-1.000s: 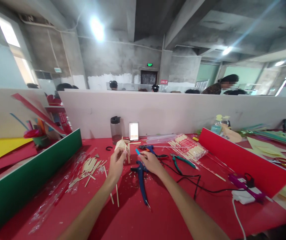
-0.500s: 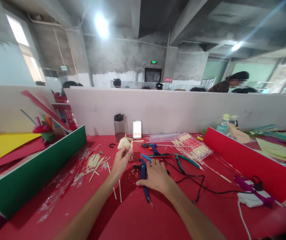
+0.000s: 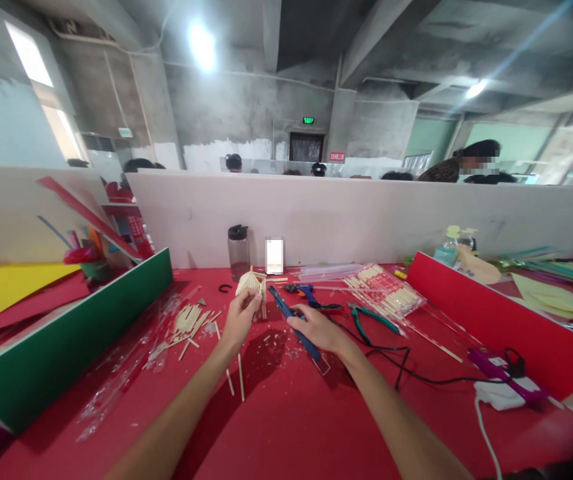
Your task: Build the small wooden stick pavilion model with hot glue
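My left hand has its fingers closed on a small house-shaped model built of pale wooden sticks. The fingers partly hide its lower side. Just to the right, my right hand is wrapped round a blue hot glue gun. The gun lies slantwise, its front end near the model without visible contact and its wire stand pointing toward me. Loose cut sticks lie left of my left hand, and two longer sticks lie beneath that forearm.
Green-handled pliers, a second glue gun and bagged sticks lie on the right. A black cable runs to a purple power strip. A bottle and a phone stand behind. Green and red boards flank the space.
My right hand, which rested with spread fingers beside the glue gun, has taken hold of it. The gun has turned, its front end now up by the model. My left hand stays on the model.
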Demonstrator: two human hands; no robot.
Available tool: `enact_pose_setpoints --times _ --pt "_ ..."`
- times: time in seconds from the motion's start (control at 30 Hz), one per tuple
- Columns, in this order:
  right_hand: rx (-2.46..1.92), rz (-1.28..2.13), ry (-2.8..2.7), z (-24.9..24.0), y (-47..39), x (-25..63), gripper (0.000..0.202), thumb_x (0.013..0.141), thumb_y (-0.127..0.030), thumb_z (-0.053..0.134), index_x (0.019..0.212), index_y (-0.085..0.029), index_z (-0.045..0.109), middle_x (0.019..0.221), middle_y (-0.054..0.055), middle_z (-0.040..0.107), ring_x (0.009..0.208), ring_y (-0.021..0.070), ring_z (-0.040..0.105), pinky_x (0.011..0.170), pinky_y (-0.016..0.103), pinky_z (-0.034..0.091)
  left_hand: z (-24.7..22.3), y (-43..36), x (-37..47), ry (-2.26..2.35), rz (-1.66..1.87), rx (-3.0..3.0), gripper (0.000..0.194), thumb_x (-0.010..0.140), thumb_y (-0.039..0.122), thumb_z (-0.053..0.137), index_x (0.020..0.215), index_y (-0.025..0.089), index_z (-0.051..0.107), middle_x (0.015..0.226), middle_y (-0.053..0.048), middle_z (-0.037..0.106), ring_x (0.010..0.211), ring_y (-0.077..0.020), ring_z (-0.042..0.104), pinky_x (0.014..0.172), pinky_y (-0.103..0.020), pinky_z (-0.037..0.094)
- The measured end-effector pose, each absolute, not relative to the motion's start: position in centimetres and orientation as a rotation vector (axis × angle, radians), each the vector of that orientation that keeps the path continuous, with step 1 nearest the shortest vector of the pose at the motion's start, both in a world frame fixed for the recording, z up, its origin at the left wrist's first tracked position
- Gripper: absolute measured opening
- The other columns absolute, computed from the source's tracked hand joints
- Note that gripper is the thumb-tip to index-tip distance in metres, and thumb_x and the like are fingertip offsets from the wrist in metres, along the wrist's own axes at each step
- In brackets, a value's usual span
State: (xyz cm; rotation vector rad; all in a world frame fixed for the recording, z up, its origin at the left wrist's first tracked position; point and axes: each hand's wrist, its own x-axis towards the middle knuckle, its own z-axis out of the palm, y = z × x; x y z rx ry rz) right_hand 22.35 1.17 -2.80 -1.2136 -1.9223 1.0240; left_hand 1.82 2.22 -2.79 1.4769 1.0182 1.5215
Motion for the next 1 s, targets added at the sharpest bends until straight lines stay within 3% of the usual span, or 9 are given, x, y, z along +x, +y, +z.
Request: enact_pose_setpoints --times 0.1,0.23,0.57,1.0 --pt "-1.020 1.307 -1.772 -3.5 1.4 21.9 0.031 0.087 -0.039 0.056 0.108 -0.017 0.062 0.078 0.002 0.067 0.065 0.0144 0.061 0.059 0.024 0.045 -2.6 2.2 1.8 1.032 1.507 1.461 0.032 0.079 0.048 0.065 0.071 0.018 0.056 0.054 0.005 0.051 0.047 -0.0094 0.044 0.049 -0.022 0.035" --pt "-0.962 1.439 -1.659 -3.7 1.3 21.5 0.030 0.085 -0.039 0.057 0.105 -0.017 0.063 0.072 0.002 0.067 0.059 0.0134 0.061 0.051 0.021 0.045 -2.6 2.3 1.7 1.015 1.487 1.420 0.031 0.079 0.046 0.066 0.071 0.018 0.055 0.055 0.005 0.050 0.048 -0.0086 0.043 0.049 -0.021 0.034" --pt "-0.931 1.427 -1.685 -3.0 1.0 22.2 0.027 0.085 -0.038 0.058 0.098 -0.016 0.068 0.074 0.002 0.068 0.057 0.0111 0.059 0.053 0.020 0.046 -2.5 2.3 1.6 1.008 1.359 1.439 0.033 0.077 0.049 0.066 0.072 0.017 0.059 0.056 0.003 0.053 0.050 -0.0110 0.049 0.052 -0.023 0.038" --pt "-0.909 1.378 -1.714 -3.3 1.4 22.6 0.027 0.084 -0.039 0.061 0.095 -0.016 0.071 0.073 0.003 0.067 0.058 0.0123 0.058 0.056 0.022 0.047 -1.7 1.7 1.6 1.046 1.329 1.420 0.024 0.075 0.038 0.066 0.064 0.017 0.060 0.055 0.001 0.056 0.050 -0.0105 0.048 0.051 -0.022 0.035"
